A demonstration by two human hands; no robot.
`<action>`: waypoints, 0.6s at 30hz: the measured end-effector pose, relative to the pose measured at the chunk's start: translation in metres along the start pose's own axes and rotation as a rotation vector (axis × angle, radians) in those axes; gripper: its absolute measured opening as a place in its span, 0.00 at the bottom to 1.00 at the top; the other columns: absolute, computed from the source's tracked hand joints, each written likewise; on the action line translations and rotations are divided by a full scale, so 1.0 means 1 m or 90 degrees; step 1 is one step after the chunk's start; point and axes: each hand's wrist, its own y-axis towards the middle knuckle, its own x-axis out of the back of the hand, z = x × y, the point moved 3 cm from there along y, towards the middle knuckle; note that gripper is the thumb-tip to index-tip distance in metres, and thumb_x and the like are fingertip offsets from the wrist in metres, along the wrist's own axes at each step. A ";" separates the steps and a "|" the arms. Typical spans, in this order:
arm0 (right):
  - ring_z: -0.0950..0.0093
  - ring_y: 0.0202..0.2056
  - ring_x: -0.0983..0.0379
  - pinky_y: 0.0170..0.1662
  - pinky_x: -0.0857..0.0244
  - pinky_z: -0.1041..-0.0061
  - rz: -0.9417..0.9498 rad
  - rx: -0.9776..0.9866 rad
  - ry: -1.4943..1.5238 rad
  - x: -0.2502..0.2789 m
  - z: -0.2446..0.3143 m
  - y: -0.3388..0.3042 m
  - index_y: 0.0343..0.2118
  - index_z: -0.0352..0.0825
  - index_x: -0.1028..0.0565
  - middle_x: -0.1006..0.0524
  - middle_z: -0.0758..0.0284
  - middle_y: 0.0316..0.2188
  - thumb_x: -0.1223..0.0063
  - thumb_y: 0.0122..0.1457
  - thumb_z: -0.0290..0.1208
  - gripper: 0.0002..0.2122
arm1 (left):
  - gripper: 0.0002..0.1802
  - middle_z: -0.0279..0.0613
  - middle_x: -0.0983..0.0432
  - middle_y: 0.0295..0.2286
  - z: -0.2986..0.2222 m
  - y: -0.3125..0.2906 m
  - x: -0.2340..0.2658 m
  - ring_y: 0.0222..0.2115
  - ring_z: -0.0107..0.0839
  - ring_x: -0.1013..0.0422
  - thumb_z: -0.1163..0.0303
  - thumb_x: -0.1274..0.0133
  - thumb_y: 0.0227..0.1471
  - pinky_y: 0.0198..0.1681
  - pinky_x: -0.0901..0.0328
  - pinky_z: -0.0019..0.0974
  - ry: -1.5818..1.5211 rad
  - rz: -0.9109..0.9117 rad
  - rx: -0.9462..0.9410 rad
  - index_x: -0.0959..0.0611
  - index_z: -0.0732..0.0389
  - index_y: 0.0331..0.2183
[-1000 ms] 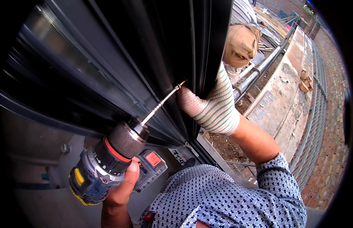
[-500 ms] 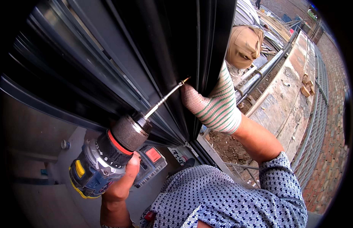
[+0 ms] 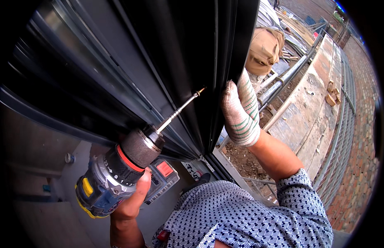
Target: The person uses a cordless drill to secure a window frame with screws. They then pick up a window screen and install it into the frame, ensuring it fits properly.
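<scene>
My left hand (image 3: 132,198), bare, is closed around the handle of a cordless drill (image 3: 136,153) with a blue-grey body and a yellow button. A long silver driver bit (image 3: 175,112) runs from its chuck up to a small brass-coloured screw (image 3: 202,90). The screw's point faces the black metal frame (image 3: 187,49); whether it bites into the metal I cannot make out. My right hand (image 3: 243,111), in a white knitted glove with green stripes, grips the frame's right edge. Its thumb lies on the near side, and the other fingers are largely hidden behind the edge.
The drill's battery (image 3: 163,177) has a red patch. Outside, on the right, are a tan wrapped bundle (image 3: 264,49), metal pipes (image 3: 283,80), a plank walkway (image 3: 303,103) with brick pieces (image 3: 333,95), mesh fencing (image 3: 345,120) and a brick wall (image 3: 365,103).
My right thumb has drawn back from beside the screw toward the frame's right edge. The drill, bit and screw stay in nearly the same place.
</scene>
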 end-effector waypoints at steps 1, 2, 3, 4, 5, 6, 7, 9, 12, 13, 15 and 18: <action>0.81 0.50 0.38 0.58 0.45 0.77 -0.006 0.009 -0.007 0.000 0.000 -0.001 0.61 0.32 0.34 0.30 0.71 0.50 0.51 0.68 0.34 0.21 | 0.07 0.41 0.26 0.26 0.000 0.000 0.000 0.22 0.24 0.33 0.79 0.47 0.53 0.28 0.37 0.29 -0.005 0.004 -0.003 0.21 0.68 0.37; 0.82 0.49 0.38 0.57 0.45 0.78 -0.015 0.018 0.017 -0.001 -0.004 -0.004 0.60 0.32 0.34 0.31 0.72 0.50 0.50 0.68 0.35 0.21 | 0.07 0.41 0.26 0.26 -0.002 0.002 -0.003 0.22 0.23 0.33 0.79 0.47 0.53 0.28 0.37 0.29 -0.025 0.002 0.000 0.21 0.68 0.36; 0.83 0.48 0.38 0.56 0.45 0.79 -0.015 0.014 0.033 0.001 -0.006 -0.005 0.61 0.33 0.34 0.30 0.73 0.49 0.49 0.68 0.35 0.21 | 0.07 0.40 0.26 0.25 -0.002 0.003 -0.003 0.22 0.23 0.33 0.79 0.47 0.53 0.28 0.37 0.28 -0.031 0.002 0.000 0.22 0.68 0.36; 0.84 0.47 0.38 0.55 0.45 0.80 -0.014 0.008 0.051 0.001 -0.009 -0.007 0.61 0.34 0.33 0.30 0.74 0.48 0.48 0.67 0.35 0.22 | 0.06 0.40 0.26 0.25 -0.002 0.004 -0.003 0.22 0.23 0.33 0.79 0.47 0.53 0.28 0.37 0.28 -0.036 0.000 0.002 0.22 0.67 0.36; 0.85 0.46 0.38 0.54 0.45 0.81 -0.012 0.004 0.068 0.002 -0.011 -0.008 0.61 0.34 0.33 0.30 0.76 0.48 0.46 0.67 0.36 0.22 | 0.06 0.40 0.26 0.25 -0.002 0.004 -0.002 0.22 0.23 0.33 0.78 0.47 0.53 0.28 0.37 0.28 -0.028 0.000 0.002 0.22 0.67 0.36; 0.86 0.46 0.38 0.54 0.45 0.81 -0.011 -0.007 0.078 0.001 -0.009 -0.007 0.61 0.35 0.32 0.29 0.76 0.47 0.46 0.67 0.36 0.22 | 0.06 0.40 0.26 0.25 -0.001 0.004 -0.001 0.22 0.23 0.33 0.78 0.46 0.53 0.28 0.37 0.28 -0.026 0.000 0.007 0.22 0.67 0.36; 0.86 0.45 0.38 0.53 0.44 0.82 -0.014 -0.021 0.082 0.000 -0.007 -0.006 0.60 0.35 0.32 0.30 0.76 0.46 0.46 0.67 0.36 0.21 | 0.06 0.40 0.26 0.25 0.000 0.004 -0.001 0.22 0.23 0.33 0.78 0.46 0.53 0.28 0.37 0.28 -0.025 0.001 0.012 0.22 0.67 0.36; 0.86 0.44 0.39 0.51 0.44 0.82 -0.021 -0.051 0.094 -0.004 -0.003 -0.006 0.58 0.35 0.30 0.30 0.77 0.44 0.46 0.67 0.35 0.19 | 0.06 0.40 0.26 0.25 0.001 0.003 0.000 0.22 0.23 0.33 0.78 0.46 0.54 0.28 0.37 0.28 -0.035 -0.001 0.028 0.22 0.67 0.36; 0.86 0.42 0.40 0.50 0.43 0.82 -0.014 -0.057 0.057 -0.002 -0.001 -0.005 0.57 0.35 0.30 0.31 0.77 0.42 0.46 0.67 0.36 0.18 | 0.06 0.40 0.26 0.25 0.000 0.002 -0.001 0.22 0.23 0.33 0.78 0.46 0.54 0.28 0.37 0.28 -0.051 -0.009 0.031 0.22 0.67 0.36; 0.86 0.41 0.40 0.49 0.43 0.82 -0.010 -0.052 0.054 -0.002 -0.001 -0.005 0.57 0.35 0.30 0.31 0.77 0.42 0.46 0.67 0.36 0.18 | 0.06 0.40 0.26 0.25 0.000 0.002 -0.001 0.22 0.23 0.33 0.78 0.46 0.54 0.28 0.37 0.28 -0.055 -0.011 0.031 0.22 0.67 0.36; 0.86 0.42 0.40 0.50 0.43 0.82 -0.003 -0.045 0.049 -0.002 -0.001 -0.004 0.57 0.34 0.30 0.31 0.77 0.43 0.47 0.68 0.36 0.18 | 0.07 0.40 0.26 0.26 -0.001 0.002 -0.001 0.22 0.23 0.33 0.78 0.46 0.54 0.28 0.37 0.28 -0.059 -0.009 0.030 0.22 0.67 0.37; 0.85 0.45 0.38 0.53 0.43 0.80 0.004 -0.031 0.041 -0.001 -0.001 -0.004 0.59 0.33 0.31 0.30 0.75 0.46 0.47 0.68 0.36 0.20 | 0.07 0.40 0.26 0.26 0.001 0.002 -0.002 0.23 0.23 0.33 0.79 0.47 0.54 0.28 0.36 0.29 -0.061 -0.004 0.022 0.22 0.67 0.37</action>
